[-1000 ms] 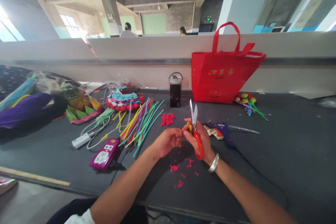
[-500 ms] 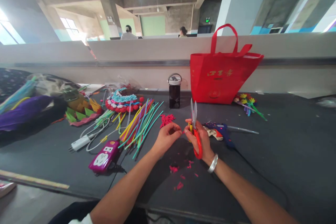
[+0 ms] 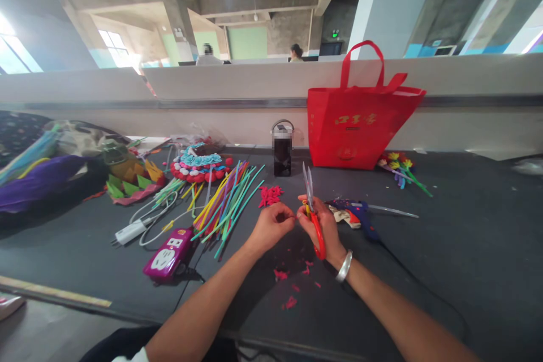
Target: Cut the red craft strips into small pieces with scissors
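Note:
In the middle of the dark table, my right hand [image 3: 326,226] grips a pair of red-handled scissors [image 3: 318,236], blades pointing up and slightly parted. My left hand [image 3: 271,226] faces it with thumb and fingers pinched together; whatever is between them is too small to make out. A narrow gap separates the two sets of fingertips. Just beyond my left hand lies a small pile of short red pieces [image 3: 270,195]. Red scraps [image 3: 280,275] are scattered on the table below both hands.
Left of my hands lie colourful pipe cleaners [image 3: 229,203], a purple power strip [image 3: 167,254] and a white charger [image 3: 130,232]. A blue glue gun [image 3: 365,220] rests at right, its cord trailing forward. Behind stand a black bottle [image 3: 282,155] and a red bag [image 3: 356,127].
The scissors have tipped a little to the left in my right hand. My left hand has barely shifted, and the things on the table stay where they were.

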Tool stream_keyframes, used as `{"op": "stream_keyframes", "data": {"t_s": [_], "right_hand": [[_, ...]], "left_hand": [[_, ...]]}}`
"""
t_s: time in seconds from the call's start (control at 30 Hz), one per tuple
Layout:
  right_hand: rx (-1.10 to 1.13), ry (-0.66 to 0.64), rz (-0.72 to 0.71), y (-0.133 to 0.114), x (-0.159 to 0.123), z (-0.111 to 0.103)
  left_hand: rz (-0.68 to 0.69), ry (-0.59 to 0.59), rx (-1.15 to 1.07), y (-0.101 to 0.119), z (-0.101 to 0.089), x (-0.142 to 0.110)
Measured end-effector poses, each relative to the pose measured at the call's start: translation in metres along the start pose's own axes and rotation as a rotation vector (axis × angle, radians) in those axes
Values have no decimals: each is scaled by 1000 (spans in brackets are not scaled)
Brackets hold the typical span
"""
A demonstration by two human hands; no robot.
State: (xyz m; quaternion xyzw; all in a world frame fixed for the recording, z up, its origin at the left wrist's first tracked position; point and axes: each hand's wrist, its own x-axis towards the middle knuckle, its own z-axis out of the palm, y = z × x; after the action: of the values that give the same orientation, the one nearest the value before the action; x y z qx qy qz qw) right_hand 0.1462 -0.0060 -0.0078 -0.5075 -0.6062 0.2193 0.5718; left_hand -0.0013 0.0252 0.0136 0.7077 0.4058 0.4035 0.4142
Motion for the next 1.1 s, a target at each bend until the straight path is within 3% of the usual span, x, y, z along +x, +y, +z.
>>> {"op": "stream_keyframes", "data": {"t_s": [0.13,0.27,0.47,0.6,0.77,1.1], "right_hand": [[-11,6,1,-2,-1,1],[24,91,64,-2,1,-2],[-125,149,13,6,0,0],[-258,33,-31,6,-11,7],[-414,-27,-86,3,-14,8],[-422,-78,-68,-1,-14,9]], "left_hand": [[-57,-23,-44,0,0,0],[-179,-66,-235,3,0,-3],[-166,117,-700,2,-3,0],[-103,187,-873,2,-4,2],[-66,198,-916,7,-1,-1],[-81,196,-900,5,1,-3]]}}
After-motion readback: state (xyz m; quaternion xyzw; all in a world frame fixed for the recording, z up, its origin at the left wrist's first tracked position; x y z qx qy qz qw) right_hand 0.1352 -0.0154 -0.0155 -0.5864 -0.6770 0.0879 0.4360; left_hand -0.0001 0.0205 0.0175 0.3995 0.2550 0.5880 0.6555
